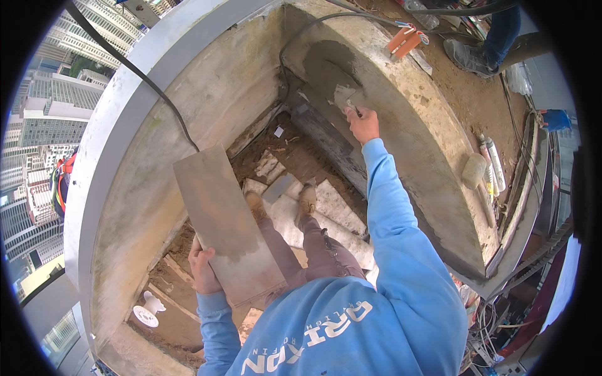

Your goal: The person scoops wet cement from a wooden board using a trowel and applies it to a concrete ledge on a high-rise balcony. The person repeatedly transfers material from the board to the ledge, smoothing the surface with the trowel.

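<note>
My right hand (361,125) grips a small trowel (345,95), its pale blade at a patch of dark grey, wet-looking mortar (326,62) on the inner face of the right concrete wall (429,169). My left hand (204,266) holds a long flat grey board (222,222) by its left edge, fingers wrapped on it. The board has smears of grey material and covers part of my left leg. My boots (307,200) stand on broken pale slabs (329,216) at the bottom of the pit.
A black cable (150,81) hangs over the left wall (135,182). A white spool (147,313) lies low left. On the right ledge are orange blocks (404,44), a brush (473,169) and tubes (492,163). Another person's leg (501,34) stands upper right. Tall buildings lie beyond the left edge.
</note>
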The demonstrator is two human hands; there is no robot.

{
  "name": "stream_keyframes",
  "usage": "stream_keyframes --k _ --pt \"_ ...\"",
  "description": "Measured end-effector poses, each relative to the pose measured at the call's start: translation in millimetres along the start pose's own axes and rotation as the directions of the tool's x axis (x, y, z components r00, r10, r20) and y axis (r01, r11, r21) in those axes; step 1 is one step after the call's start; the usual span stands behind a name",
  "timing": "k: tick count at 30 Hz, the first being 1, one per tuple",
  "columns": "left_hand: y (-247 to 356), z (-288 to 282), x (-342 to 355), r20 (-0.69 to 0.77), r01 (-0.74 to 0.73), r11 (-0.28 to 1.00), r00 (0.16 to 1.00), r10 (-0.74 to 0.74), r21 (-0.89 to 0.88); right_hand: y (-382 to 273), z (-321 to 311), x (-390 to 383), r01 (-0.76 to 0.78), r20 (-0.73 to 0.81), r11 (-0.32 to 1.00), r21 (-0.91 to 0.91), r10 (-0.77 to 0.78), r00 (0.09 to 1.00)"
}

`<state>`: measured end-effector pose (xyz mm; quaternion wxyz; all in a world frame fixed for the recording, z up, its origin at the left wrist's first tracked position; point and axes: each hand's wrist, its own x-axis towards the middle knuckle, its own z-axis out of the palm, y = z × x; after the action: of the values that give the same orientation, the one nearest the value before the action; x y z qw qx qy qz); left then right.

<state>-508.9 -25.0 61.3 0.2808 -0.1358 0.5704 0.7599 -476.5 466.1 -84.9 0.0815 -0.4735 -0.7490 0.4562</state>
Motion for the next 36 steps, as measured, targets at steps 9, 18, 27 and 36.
stream_keyframes --k 9,18,27,36 --pt "3.8 5.1 3.4 0.075 0.025 0.998 0.997 -0.021 -0.056 -23.1 -88.1 -52.8 -0.168 0.173 0.907 0.386 0.108 0.979" --pt "3.0 5.1 -7.4 0.072 -0.015 0.943 0.997 0.042 -0.334 56.8 -115.1 -127.1 -0.027 -0.089 0.951 0.307 0.057 0.994" --pt "2.1 73.3 46.5 0.443 0.236 0.954 0.887 -0.132 -0.187 -57.0 -128.9 -192.7 0.235 0.157 0.867 0.439 -0.332 0.93" --pt "12.3 100.1 66.3 0.653 0.4 0.897 0.734 -0.188 -0.191 -121.7 -121.3 -181.9 -0.37 0.801 0.778 0.508 -0.268 0.536"
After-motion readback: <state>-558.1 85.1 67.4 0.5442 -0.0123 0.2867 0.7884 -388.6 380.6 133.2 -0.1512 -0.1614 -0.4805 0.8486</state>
